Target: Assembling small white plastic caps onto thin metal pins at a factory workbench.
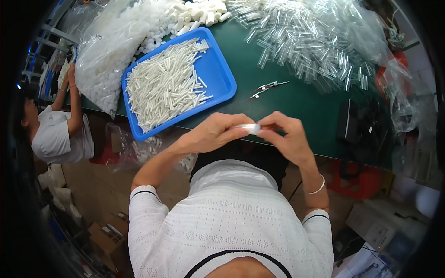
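Over the table's near edge, my two hands meet at a small whitish tube-like piece (251,128), partly covered by fingers. My left hand (214,133) pinches its left end between thumb and fingers. At the other end, the thumb and fingertips of my right hand (288,136) close on it. Whether it is one part or several fitted together, I cannot make out. Just beyond my hands lie thin slim tools or rods with white bits on them (266,88). To the left, a blue tray (225,88) holds a heap of short white sticks (162,83).
Clear tubes (310,51) spread over the green table (296,109) at the far right. Plastic bags of white caps (109,51) and white cylinders (204,14) occupy the far left. A black device (348,121) stands at right. Another person (65,129) works at left.
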The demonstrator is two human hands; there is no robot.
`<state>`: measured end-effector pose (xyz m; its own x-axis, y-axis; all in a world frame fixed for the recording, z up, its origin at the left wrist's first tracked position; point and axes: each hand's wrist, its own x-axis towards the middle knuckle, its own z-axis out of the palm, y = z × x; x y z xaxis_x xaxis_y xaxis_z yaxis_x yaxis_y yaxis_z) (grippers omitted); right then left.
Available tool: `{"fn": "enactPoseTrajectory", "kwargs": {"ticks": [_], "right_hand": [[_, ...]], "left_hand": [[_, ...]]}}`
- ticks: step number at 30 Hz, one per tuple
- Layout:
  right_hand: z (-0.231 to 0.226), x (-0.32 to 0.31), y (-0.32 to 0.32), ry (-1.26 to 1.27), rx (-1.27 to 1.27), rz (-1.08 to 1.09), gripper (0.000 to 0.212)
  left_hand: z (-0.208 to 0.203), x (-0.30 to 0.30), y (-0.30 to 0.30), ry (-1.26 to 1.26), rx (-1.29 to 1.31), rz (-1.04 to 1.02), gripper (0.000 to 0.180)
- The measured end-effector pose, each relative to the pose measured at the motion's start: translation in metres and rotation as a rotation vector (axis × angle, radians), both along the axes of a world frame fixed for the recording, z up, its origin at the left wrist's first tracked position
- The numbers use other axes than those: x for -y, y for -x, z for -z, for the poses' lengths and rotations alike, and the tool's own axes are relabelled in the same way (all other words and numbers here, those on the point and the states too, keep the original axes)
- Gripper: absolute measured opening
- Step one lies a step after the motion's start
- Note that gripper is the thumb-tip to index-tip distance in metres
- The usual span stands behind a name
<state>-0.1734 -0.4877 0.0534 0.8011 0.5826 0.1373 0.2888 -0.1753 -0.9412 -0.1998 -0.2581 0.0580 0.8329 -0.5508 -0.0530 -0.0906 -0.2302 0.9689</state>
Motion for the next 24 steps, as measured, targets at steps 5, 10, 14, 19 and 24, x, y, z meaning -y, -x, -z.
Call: {"fn": "enactPoseTrajectory", "kwargs": {"ticks": [5, 10, 14, 19, 24], "right_hand": [[0.002, -0.007, 0.005, -0.126, -0.362, 0.024, 0.009], [0.006, -0.005, 0.002, -0.179, -0.565, -0.04, 0.009], [0.015, -0.007, 0.013, -0.163, -0.464, -0.004, 0.014], [0.036, -0.011, 0.02, -0.417, -0.288, 0.166, 0.02], [0.046, -0.018, 0.025, -0.479, -0.282, 0.162, 0.018]], "left_hand": [[0.017, 0.002, 0.004, -0.01, -0.106, -0.064, 0.025], [0.021, 0.014, 0.016, -0.154, 0.299, -0.176, 0.023], [0.022, 0.017, 0.019, -0.147, 0.375, -0.229, 0.014], [0.012, 0.022, 0.018, -0.103, 0.222, -0.28, 0.016], [0.025, 0.023, 0.025, -0.274, 0.574, -0.287, 0.023]]}}
